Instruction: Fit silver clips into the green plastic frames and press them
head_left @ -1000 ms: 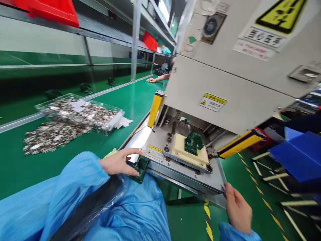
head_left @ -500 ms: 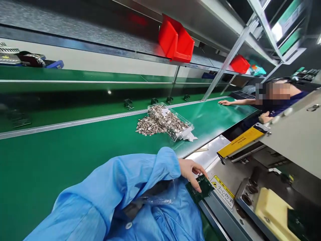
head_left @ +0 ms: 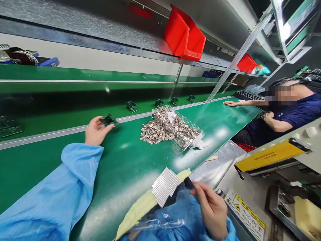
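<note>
My left hand [head_left: 96, 130] pinches a small green circuit board [head_left: 109, 121] between thumb and fingers, above the far edge strip of the green bench. Low in the view, my right hand [head_left: 212, 209] has its thumb and fingertips closed on the edge of a dark flat piece [head_left: 188, 184], mostly hidden by clear plastic and my sleeve. Left of it a silver ribbed metal block [head_left: 166, 185] lies over a pale yellow strip [head_left: 139, 207]. A heap of small silver metal parts [head_left: 152, 131] spills from a tipped clear plastic box [head_left: 189, 142] at mid-bench.
Several more circuit boards [head_left: 131, 106] stand along the back of the green bench [head_left: 120, 164]. Red bins [head_left: 185, 36] sit on the shelf above. At right are a machine with a yellow bar [head_left: 272, 155] and a warning label [head_left: 248, 216], and a seated co-worker [head_left: 298, 110].
My left hand has swung from the machine's edge at lower right to the far left, carrying the circuit board. My right hand, the ribbed block and the yellow strip have come into view.
</note>
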`<state>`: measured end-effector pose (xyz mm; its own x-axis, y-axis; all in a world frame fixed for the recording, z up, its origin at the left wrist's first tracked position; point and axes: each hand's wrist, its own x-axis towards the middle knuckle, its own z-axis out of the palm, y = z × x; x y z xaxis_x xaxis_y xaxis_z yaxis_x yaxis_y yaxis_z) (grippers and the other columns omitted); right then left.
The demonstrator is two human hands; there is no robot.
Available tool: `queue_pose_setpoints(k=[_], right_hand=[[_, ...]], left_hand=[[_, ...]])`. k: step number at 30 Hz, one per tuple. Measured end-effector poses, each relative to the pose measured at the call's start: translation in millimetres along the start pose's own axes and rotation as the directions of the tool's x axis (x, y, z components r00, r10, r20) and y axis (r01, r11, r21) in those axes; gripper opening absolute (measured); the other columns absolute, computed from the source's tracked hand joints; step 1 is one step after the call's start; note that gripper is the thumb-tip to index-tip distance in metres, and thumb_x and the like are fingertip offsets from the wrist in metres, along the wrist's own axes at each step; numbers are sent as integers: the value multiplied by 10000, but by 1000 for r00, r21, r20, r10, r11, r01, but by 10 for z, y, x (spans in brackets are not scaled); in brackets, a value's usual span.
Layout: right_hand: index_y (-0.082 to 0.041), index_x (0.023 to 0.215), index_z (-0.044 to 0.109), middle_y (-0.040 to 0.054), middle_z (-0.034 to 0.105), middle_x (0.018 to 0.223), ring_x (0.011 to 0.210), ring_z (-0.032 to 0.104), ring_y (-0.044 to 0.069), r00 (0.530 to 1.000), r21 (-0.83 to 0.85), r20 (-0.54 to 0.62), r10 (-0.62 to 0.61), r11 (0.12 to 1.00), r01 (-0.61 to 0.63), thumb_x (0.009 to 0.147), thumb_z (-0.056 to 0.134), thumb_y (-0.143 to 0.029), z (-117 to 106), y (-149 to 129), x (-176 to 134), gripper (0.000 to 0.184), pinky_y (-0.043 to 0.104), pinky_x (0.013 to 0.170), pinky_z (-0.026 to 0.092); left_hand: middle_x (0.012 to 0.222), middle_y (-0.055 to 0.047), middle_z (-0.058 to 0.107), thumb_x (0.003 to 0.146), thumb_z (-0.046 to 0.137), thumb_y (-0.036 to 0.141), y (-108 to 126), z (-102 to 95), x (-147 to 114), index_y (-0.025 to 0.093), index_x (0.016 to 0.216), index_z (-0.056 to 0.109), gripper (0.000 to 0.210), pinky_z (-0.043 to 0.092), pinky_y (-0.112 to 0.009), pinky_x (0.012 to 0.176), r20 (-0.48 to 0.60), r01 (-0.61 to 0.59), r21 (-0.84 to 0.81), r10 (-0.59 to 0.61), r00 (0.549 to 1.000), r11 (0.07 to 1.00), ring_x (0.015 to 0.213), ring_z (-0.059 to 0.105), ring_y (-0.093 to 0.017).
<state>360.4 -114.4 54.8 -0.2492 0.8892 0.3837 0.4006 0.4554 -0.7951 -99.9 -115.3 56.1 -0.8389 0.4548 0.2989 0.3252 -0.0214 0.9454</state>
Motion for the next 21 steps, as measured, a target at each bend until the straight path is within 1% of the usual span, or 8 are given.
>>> queue_pose_setpoints(k=[1,3,5,8,13,16,18,21], right_hand=[[-200,772,717,7,684,622,560,644,174,996,8,88,-32,999,31,889,587,-396,167,-59,214,263,246,557,518],[-201,663,678,7,664,582,546,627,170,973,-10,220,-71,997,75,899,548,-395,489,-154,629,332,247,533,493],[-196,714,686,21,681,633,578,629,177,956,-87,282,-81,990,110,898,514,-396,788,-174,1001,322,260,553,494],[-183,898,706,54,706,760,633,634,192,960,-251,269,-75,957,145,862,491,-372,1147,-60,1439,288,294,609,512],[-144,883,714,122,674,790,649,633,265,951,-333,287,-112,919,209,785,515,-462,1421,156,1737,387,404,636,516],[-180,890,717,112,676,856,697,652,282,952,-443,278,-130,861,248,790,448,-537,1477,323,1828,458,417,644,525],[-198,876,712,102,687,859,721,663,298,950,-456,277,-140,852,258,745,461,-572,1520,451,1925,468,427,652,532],[-221,861,690,70,692,736,637,669,288,951,-431,307,-21,888,159,674,506,-600,1536,564,2042,461,397,582,542]], left_hand=[[1155,-91,616,642,790,306,-145,-86,156,132,1178,497,635,461,-454,1028,-96,23,25,-20,995,999,1152,573,-270],[1200,-88,588,686,769,262,-348,-202,421,112,1231,451,649,449,-478,1038,-196,59,68,-44,980,996,1177,550,-275],[1229,-80,581,685,775,212,-455,-224,647,109,1269,438,682,451,-473,1038,-230,78,113,-50,972,990,1181,549,-266],[1277,-97,575,677,781,192,-525,-108,936,119,1315,436,729,444,-456,1044,-197,71,178,-35,980,981,1187,556,-260],[1175,-149,656,694,756,216,-497,119,1133,122,1294,496,660,480,-464,979,-125,8,320,34,992,947,1069,639,-300],[1158,-131,673,648,793,241,-491,120,1202,149,1215,574,615,493,-388,967,-119,-56,431,118,986,900,1068,644,-281],[1277,-122,613,641,804,284,-514,-21,1267,179,1205,586,614,450,-353,1024,-159,-83,504,187,969,859,1198,569,-268],[1495,-147,378,724,735,323,-516,-524,1268,178,1251,546,579,289,-424,1144,-309,-31,586,258,915,810,1417,292,-295]])
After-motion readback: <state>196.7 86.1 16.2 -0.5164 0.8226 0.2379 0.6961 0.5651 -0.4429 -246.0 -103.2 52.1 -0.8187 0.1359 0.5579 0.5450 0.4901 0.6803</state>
